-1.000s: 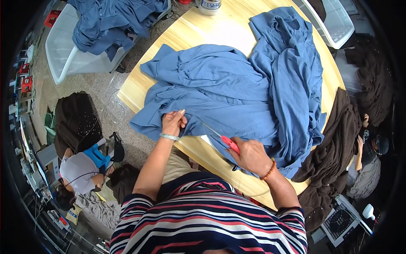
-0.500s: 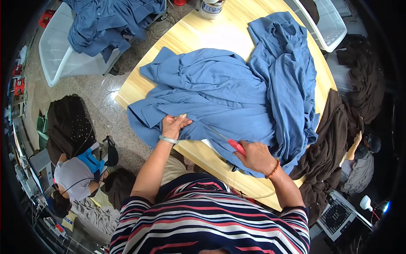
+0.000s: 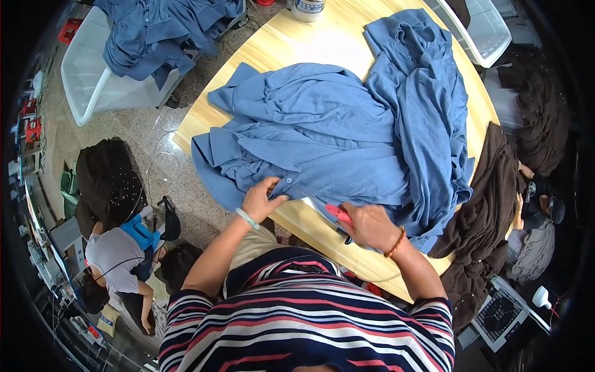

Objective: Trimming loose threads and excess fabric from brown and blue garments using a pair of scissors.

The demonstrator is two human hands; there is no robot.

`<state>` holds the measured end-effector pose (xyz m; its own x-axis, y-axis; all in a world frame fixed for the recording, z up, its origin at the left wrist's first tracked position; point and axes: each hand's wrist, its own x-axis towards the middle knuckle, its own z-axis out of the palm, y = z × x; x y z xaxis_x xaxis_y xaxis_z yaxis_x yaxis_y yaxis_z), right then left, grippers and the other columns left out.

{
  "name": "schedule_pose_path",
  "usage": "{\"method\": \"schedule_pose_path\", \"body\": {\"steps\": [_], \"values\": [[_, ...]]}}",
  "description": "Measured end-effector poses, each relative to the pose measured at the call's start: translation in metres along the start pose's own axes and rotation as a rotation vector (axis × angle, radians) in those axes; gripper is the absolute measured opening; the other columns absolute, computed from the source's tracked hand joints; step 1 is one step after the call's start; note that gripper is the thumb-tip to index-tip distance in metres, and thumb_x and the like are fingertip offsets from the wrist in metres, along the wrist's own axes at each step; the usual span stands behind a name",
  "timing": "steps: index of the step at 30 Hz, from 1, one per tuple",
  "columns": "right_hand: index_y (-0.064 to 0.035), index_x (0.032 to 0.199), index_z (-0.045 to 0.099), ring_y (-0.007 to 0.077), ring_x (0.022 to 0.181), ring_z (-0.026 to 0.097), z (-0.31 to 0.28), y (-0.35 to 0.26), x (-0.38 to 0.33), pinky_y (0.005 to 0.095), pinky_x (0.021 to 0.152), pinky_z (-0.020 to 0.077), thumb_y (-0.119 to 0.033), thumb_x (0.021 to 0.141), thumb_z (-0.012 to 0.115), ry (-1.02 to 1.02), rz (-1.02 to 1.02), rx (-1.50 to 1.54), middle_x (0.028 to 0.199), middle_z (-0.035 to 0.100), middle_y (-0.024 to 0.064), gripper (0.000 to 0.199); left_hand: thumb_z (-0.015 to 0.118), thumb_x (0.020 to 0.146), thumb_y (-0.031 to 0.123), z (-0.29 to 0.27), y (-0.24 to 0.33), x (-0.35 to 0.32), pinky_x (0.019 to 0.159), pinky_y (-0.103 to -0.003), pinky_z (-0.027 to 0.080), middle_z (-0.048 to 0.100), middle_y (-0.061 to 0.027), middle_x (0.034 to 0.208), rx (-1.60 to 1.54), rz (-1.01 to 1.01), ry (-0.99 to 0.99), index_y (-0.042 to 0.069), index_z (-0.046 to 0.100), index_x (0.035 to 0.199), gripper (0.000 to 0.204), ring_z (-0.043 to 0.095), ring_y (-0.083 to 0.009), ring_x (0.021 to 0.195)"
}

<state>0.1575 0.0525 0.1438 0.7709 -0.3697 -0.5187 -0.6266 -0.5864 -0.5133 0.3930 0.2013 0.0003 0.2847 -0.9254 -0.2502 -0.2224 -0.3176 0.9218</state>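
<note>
A blue buttoned shirt lies spread and rumpled on the wooden table, its near edge hanging toward my body. At that edge, beside a small button, is my left hand; its thumb and forefinger are apart, touching the fabric. My right hand is closed round a red-handled tool with a thin metal end pointing left, over the shirt's near edge. Whether it is a pair of scissors I cannot tell. A second blue garment with a collar lies bunched on the right, overlapping the first.
A white bin with blue garments stands far left. Dark brown cloth drapes over the table's right edge. A jar stands at the far edge. One person sits at left; another is partly visible at right.
The left thumb and forefinger have parted from their pinch, and a button now shows beside them. The right hand with the red-handled tool has shifted slightly left.
</note>
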Motion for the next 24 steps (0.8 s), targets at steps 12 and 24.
{"method": "schedule_pose_path", "body": {"steps": [12, 24], "values": [[-0.0007, 0.108, 0.055, 0.0404, 0.075, 0.065, 0.02, -0.012, -0.005, 0.0503, 0.065, 0.0502, -0.033, 0.091, 0.054, -0.184, -0.001, 0.031, 0.077, 0.066, 0.0228, 0.036, 0.072, 0.07, 0.009, -0.032, 0.021, -0.015, 0.098, -0.049, 0.034, 0.064, -0.0075, 0.112, 0.637, 0.236, 0.08, 0.01, 0.067, 0.086, 0.017, 0.05, -0.031, 0.116], [-0.0024, 0.109, 0.054, 0.0406, 0.074, 0.065, 0.044, 0.007, -0.011, 0.0494, 0.065, 0.0507, -0.032, 0.09, 0.056, -0.139, -0.029, 0.119, 0.078, 0.066, 0.0223, 0.036, 0.078, 0.069, 0.005, -0.065, -0.019, -0.021, 0.089, -0.044, 0.048, 0.047, -0.0221, 0.129, 0.234, -0.153, 0.797, 0.006, 0.061, 0.095, 0.031, 0.042, -0.0331, 0.126]]}}
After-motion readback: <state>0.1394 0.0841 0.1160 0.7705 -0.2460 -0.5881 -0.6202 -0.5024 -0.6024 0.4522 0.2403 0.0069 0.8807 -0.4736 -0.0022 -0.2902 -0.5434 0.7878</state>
